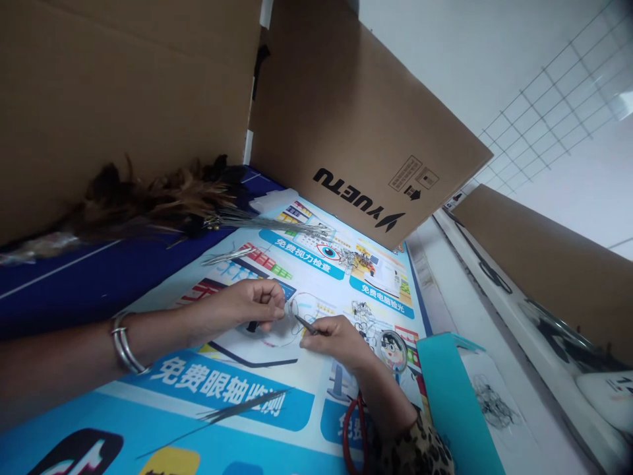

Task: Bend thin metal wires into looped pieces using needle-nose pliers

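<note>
My left hand point(264, 305) is closed in a pinch above the printed poster point(291, 412); what its fingertips hold is too fine to make out. Opposite it, my right hand point(336, 340) grips a slim, dark, pointed metal tool point(305, 323), whose tip points at the left fingertips across a small gap. The rest of that tool is hidden in the fingers. Thin curved lines show between and behind the hands, and I cannot tell wire from print there. Below the hands lies a small bundle of thin straight wires point(242, 406).
Brown and black feathers point(163, 198) lie along the left cardboard wall point(123, 79), beside a larger wire bundle point(277, 223). Tangled wire bits point(363, 313) lie right of centre. Red-handled scissors point(349, 435) sit by my right forearm, near a teal box point(455, 396). A cardboard panel point(346, 99) stands behind.
</note>
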A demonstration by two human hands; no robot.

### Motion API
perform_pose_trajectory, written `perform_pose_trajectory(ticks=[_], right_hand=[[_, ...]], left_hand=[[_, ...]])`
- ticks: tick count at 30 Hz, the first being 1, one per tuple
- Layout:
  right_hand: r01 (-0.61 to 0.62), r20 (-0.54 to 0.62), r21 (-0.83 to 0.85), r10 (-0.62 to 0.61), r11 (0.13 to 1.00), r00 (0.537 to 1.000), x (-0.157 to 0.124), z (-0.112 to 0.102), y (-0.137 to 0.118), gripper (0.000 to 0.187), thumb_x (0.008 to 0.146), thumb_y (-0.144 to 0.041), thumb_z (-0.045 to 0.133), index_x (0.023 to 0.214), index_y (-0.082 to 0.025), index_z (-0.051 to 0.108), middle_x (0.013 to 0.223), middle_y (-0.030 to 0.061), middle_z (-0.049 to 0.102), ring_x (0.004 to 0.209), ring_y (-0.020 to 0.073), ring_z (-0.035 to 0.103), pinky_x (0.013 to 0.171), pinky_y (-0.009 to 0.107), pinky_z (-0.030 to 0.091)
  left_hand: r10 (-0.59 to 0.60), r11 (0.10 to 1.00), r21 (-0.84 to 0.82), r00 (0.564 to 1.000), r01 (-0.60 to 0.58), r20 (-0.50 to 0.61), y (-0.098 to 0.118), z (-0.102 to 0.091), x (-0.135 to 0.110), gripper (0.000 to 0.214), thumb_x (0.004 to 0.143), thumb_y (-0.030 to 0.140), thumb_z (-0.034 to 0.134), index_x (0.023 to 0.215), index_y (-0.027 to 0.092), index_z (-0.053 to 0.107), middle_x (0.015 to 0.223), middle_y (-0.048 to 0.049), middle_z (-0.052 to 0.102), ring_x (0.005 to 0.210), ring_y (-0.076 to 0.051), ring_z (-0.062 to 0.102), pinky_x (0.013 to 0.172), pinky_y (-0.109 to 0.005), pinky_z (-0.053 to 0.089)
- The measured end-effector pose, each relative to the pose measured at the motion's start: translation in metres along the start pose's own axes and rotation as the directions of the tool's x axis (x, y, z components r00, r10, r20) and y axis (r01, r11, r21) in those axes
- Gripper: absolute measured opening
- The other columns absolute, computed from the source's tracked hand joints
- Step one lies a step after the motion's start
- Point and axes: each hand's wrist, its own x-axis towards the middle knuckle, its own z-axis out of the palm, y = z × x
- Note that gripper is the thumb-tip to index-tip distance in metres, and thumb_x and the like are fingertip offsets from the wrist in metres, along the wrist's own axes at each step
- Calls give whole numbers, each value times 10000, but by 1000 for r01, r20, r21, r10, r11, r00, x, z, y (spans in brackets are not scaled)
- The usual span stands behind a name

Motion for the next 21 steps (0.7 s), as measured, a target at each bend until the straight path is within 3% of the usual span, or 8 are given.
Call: perform_pose_trajectory(ticks=[21], right_hand=[[60, 96, -107, -49, 992, 994, 1, -4, 3, 457, 703, -564, 758, 641, -150, 574, 602, -52, 357, 581, 76, 302, 519, 228, 234]], left_hand=[[-49, 996, -63, 994, 55, 95, 13, 4, -6, 230, 758, 340, 774, 795, 179, 614, 668, 31, 613, 543, -107, 528, 562, -239, 371]])
